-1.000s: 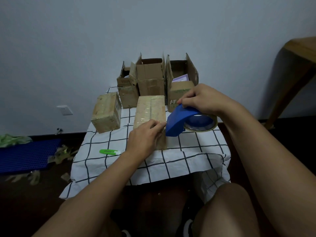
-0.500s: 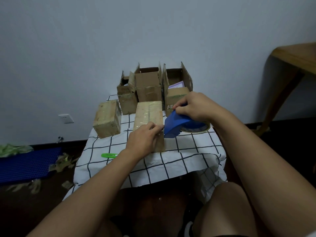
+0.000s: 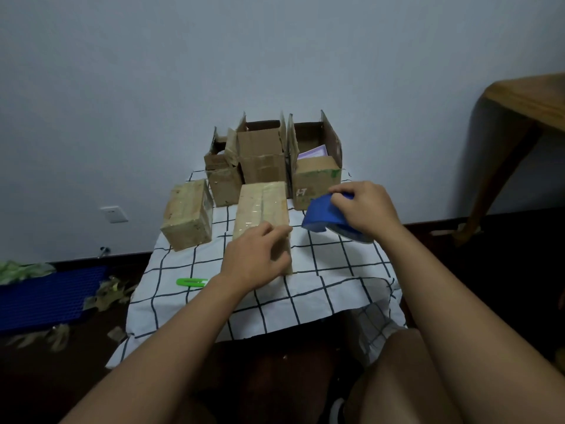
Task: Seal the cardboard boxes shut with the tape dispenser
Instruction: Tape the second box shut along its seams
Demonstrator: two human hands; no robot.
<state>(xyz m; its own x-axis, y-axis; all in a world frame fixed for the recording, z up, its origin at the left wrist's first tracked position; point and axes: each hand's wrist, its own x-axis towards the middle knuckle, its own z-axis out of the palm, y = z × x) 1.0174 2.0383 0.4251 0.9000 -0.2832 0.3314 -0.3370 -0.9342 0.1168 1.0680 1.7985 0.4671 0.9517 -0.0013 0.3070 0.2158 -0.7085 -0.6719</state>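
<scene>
We see a small tabletop (image 3: 336, 289) covered with a white cloth checked in dark lines, set against a pale wall. Our left hand (image 3: 253, 261) rests on the near end of a taped cardboard box (image 3: 263, 206) lying in the middle, fingers curled over its front edge and holding it. Our right hand (image 3: 363, 209) grips a blue tape dispenser (image 3: 321, 214) from above, just right of that box and apart from it; we cannot tell whether it touches the cloth. A second taped box (image 3: 188, 215) sits to the left. Behind them stand three open cardboard boxes (image 3: 263, 157) with flaps raised. A green utility knife (image 3: 191, 282) lies on the cloth near our left wrist. A wooden table (image 3: 532, 99) stands at the right.
</scene>
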